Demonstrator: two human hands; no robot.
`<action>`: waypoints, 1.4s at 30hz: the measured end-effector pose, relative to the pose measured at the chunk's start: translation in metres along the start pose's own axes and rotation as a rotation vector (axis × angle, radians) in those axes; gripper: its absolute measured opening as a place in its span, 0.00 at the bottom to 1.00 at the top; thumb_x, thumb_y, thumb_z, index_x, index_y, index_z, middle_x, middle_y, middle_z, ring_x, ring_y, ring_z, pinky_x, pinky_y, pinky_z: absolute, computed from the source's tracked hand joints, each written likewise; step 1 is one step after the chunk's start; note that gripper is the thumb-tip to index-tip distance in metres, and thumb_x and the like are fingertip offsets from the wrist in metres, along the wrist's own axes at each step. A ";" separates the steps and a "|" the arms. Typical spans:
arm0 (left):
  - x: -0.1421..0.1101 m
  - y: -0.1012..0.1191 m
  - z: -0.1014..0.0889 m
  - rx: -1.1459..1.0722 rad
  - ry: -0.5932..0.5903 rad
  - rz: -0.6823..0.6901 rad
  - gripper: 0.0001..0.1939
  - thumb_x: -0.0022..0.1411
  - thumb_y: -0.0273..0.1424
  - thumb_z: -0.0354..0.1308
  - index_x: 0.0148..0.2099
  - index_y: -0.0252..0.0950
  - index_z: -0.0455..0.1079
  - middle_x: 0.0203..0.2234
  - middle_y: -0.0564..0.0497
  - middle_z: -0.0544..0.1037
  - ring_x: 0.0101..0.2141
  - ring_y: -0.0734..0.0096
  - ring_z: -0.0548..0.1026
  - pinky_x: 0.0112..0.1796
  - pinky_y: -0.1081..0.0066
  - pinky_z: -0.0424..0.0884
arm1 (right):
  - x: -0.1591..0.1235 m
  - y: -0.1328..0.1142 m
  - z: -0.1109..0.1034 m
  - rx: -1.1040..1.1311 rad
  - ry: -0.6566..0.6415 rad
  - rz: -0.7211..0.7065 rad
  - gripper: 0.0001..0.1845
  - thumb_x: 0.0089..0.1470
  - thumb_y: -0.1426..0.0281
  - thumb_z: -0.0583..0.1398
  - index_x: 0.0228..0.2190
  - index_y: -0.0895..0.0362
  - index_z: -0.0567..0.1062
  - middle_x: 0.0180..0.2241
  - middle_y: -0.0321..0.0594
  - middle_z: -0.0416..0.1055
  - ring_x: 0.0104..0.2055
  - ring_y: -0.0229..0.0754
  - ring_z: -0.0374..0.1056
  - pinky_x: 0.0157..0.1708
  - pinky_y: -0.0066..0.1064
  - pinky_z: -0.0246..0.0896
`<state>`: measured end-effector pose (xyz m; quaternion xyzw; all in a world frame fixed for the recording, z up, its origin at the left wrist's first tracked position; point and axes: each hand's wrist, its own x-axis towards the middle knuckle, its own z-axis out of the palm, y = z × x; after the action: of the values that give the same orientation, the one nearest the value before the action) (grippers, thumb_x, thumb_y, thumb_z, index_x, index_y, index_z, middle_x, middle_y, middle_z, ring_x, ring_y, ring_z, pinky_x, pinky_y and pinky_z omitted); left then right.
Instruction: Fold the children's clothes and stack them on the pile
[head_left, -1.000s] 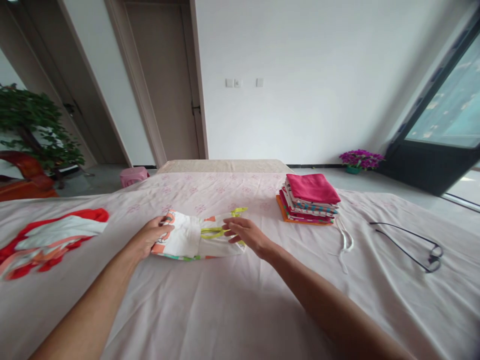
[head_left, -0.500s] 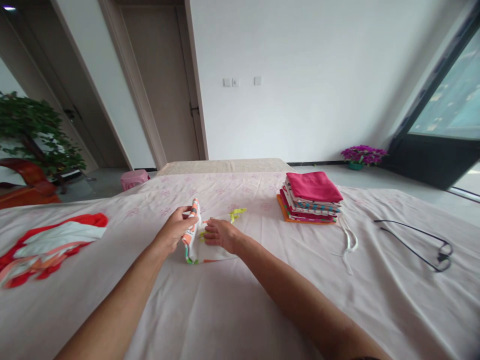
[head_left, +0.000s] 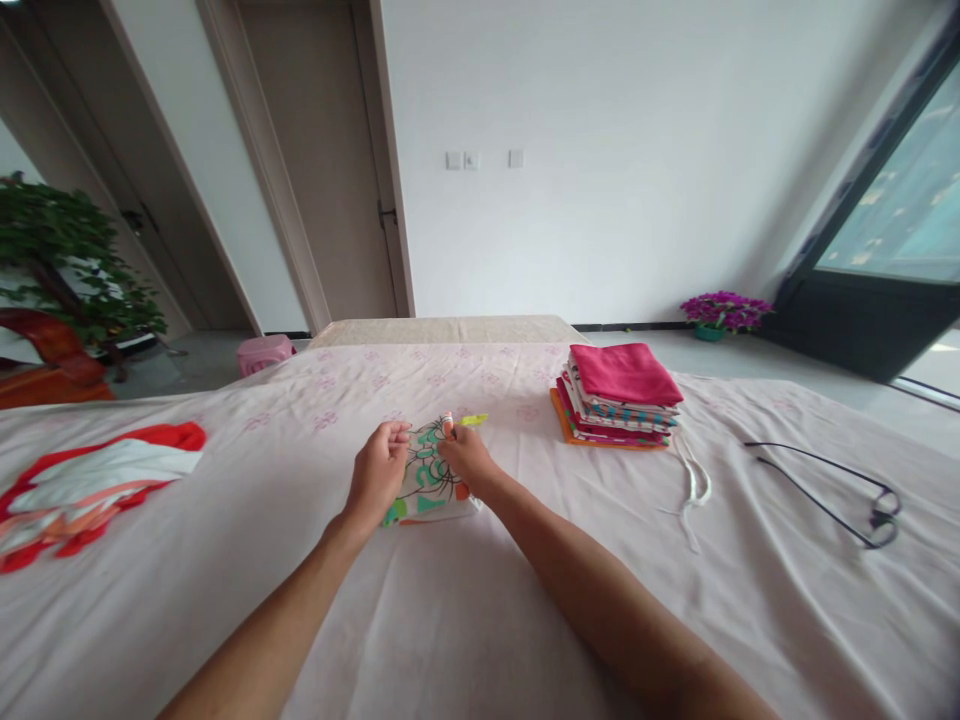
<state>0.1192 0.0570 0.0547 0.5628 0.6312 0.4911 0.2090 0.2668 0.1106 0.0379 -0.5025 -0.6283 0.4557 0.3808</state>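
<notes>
A small white printed garment [head_left: 429, 484] with green and orange marks and a yellow-green strap lies folded on the pink bedsheet [head_left: 480, 620]. My left hand [head_left: 381, 472] pinches its left edge. My right hand [head_left: 466, 458] grips its upper right corner, with the strap's tip poking out beside the fingers. A neat stack of folded clothes [head_left: 618, 396], topped by a pink piece, sits to the right, well apart from both hands.
A red and white garment [head_left: 90, 490] lies spread at the left edge. A white cord [head_left: 694, 485] and a black hanger [head_left: 832, 488] lie to the right. Beyond the bed are a pink stool [head_left: 264, 352], a door, a green plant and purple flowers.
My left hand has folded the garment's left half over to the right, so it now lies as a smaller square. Both hands have come close together on it.
</notes>
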 end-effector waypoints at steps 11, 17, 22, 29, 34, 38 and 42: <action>-0.019 -0.031 0.022 0.464 -0.159 0.400 0.23 0.67 0.30 0.45 0.61 0.29 0.64 0.59 0.35 0.69 0.61 0.54 0.64 0.61 0.52 0.59 | -0.010 0.007 -0.013 -0.296 0.098 -0.094 0.20 0.50 0.70 0.55 0.47 0.56 0.71 0.38 0.40 0.75 0.40 0.45 0.70 0.40 0.31 0.62; -0.031 -0.041 0.027 0.678 -0.176 0.447 0.26 0.68 0.38 0.47 0.64 0.33 0.62 0.62 0.35 0.64 0.63 0.49 0.59 0.60 0.49 0.57 | -0.022 -0.005 -0.032 -0.673 0.078 -0.029 0.28 0.58 0.65 0.55 0.60 0.54 0.63 0.43 0.46 0.75 0.44 0.50 0.71 0.45 0.37 0.61; -0.038 -0.040 0.029 0.739 -0.167 0.458 0.27 0.67 0.42 0.48 0.65 0.37 0.61 0.63 0.36 0.63 0.63 0.44 0.58 0.59 0.43 0.54 | -0.032 -0.018 -0.026 -0.812 0.141 -0.383 0.26 0.64 0.67 0.49 0.62 0.54 0.62 0.56 0.50 0.67 0.58 0.51 0.61 0.57 0.42 0.53; -0.038 -0.035 0.025 0.740 -0.219 0.433 0.29 0.66 0.41 0.50 0.66 0.36 0.60 0.65 0.36 0.61 0.64 0.45 0.57 0.60 0.44 0.55 | -0.035 0.014 -0.023 -0.851 -0.124 -0.474 0.26 0.66 0.63 0.50 0.63 0.54 0.61 0.67 0.44 0.52 0.70 0.49 0.42 0.67 0.47 0.30; -0.042 -0.024 0.017 0.713 -0.171 0.492 0.26 0.66 0.40 0.51 0.63 0.35 0.63 0.63 0.36 0.63 0.64 0.45 0.57 0.60 0.43 0.53 | -0.030 0.026 -0.045 -0.830 -0.135 -0.472 0.25 0.66 0.63 0.50 0.63 0.52 0.61 0.67 0.42 0.54 0.69 0.48 0.46 0.67 0.47 0.36; -0.055 -0.007 0.008 0.645 -0.155 0.671 0.20 0.65 0.39 0.54 0.56 0.38 0.69 0.56 0.41 0.70 0.58 0.51 0.63 0.58 0.52 0.58 | -0.030 0.028 -0.064 -0.754 0.016 -0.432 0.21 0.63 0.68 0.52 0.55 0.56 0.71 0.58 0.45 0.68 0.61 0.45 0.60 0.61 0.37 0.51; -0.067 0.005 0.009 0.639 -0.215 0.708 0.14 0.59 0.36 0.63 0.47 0.41 0.72 0.44 0.46 0.75 0.45 0.57 0.69 0.46 0.58 0.66 | -0.036 0.027 -0.080 -0.700 0.114 -0.317 0.13 0.55 0.71 0.57 0.40 0.55 0.79 0.42 0.41 0.77 0.44 0.42 0.70 0.47 0.30 0.61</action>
<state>0.1476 -0.0018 0.0360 0.8263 0.4951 0.2528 -0.0902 0.3566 0.0927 0.0349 -0.5234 -0.7935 0.1206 0.2861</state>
